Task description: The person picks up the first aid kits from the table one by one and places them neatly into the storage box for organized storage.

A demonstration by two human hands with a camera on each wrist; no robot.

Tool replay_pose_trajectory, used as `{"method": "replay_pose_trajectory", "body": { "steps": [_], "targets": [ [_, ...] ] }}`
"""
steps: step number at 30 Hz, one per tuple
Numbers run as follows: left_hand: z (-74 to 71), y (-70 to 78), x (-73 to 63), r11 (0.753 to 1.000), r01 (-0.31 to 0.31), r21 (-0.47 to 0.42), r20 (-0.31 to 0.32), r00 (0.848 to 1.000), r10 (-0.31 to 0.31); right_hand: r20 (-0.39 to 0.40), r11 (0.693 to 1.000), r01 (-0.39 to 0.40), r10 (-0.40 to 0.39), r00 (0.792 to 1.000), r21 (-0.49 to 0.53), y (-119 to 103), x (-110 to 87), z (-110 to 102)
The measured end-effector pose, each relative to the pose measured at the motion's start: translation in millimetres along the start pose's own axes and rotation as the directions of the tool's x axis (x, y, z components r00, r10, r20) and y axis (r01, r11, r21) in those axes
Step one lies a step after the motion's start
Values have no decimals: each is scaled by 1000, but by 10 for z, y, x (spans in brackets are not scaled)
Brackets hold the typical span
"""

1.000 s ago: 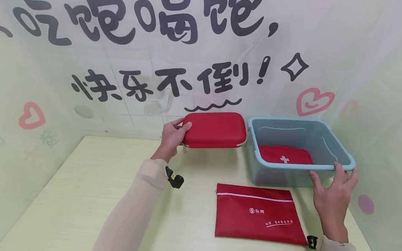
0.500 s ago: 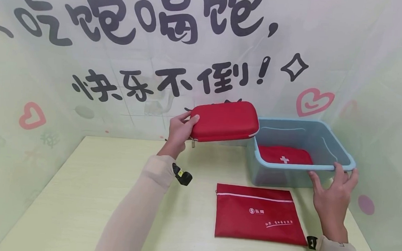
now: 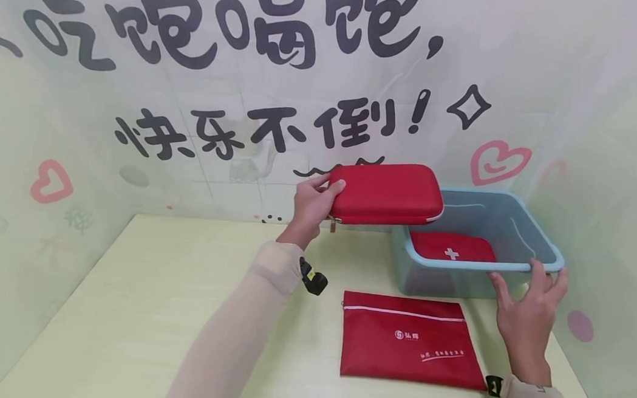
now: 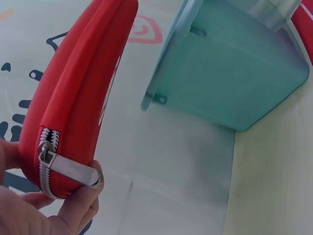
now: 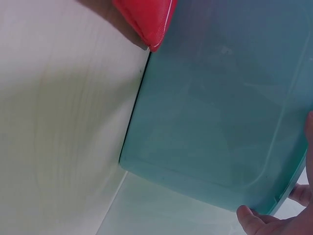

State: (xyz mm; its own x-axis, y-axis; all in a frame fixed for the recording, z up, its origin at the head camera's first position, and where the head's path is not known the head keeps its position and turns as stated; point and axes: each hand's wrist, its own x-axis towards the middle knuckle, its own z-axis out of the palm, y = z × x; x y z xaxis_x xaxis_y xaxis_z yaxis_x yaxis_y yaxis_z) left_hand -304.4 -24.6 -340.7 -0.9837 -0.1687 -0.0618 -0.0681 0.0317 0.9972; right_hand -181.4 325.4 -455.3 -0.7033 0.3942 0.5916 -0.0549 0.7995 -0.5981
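Note:
My left hand [image 3: 311, 209] grips the left end of a red hard-shell zip case [image 3: 387, 194], thumb on top. The case is in the air, its right end overlapping the left side of a blue plastic bin [image 3: 450, 280]. In the left wrist view a metal zipper pull [image 4: 73, 169] hangs at the held end. My right hand [image 3: 529, 321] holds the bin's front right rim, fingers over the edge and thumb against the outer wall. Inside the bin lies a red pouch [image 3: 433, 245] with a white cross; part of it is hidden by the front wall.
A flat red zip document bag [image 3: 405, 344] with white print lies on the pale table [image 3: 142, 310] in front of the bin. Behind stands a wall sheet [image 3: 204, 94] with dark lettering, close to the bin's back. Another sheet [image 3: 617, 241] borders the right side.
The left hand has carried the red case up and to the right, from beside the bin to over its left edge. The right hand and the bin stay put.

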Motion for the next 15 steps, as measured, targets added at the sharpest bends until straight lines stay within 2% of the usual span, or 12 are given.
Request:
{"method": "replay_pose_trajectory", "body": {
  "steps": [15],
  "targets": [
    [455,124,-121,997,-42,61,19,999,41,3,1000,-15,15,1000,-6,0,2,9]
  ]
}}
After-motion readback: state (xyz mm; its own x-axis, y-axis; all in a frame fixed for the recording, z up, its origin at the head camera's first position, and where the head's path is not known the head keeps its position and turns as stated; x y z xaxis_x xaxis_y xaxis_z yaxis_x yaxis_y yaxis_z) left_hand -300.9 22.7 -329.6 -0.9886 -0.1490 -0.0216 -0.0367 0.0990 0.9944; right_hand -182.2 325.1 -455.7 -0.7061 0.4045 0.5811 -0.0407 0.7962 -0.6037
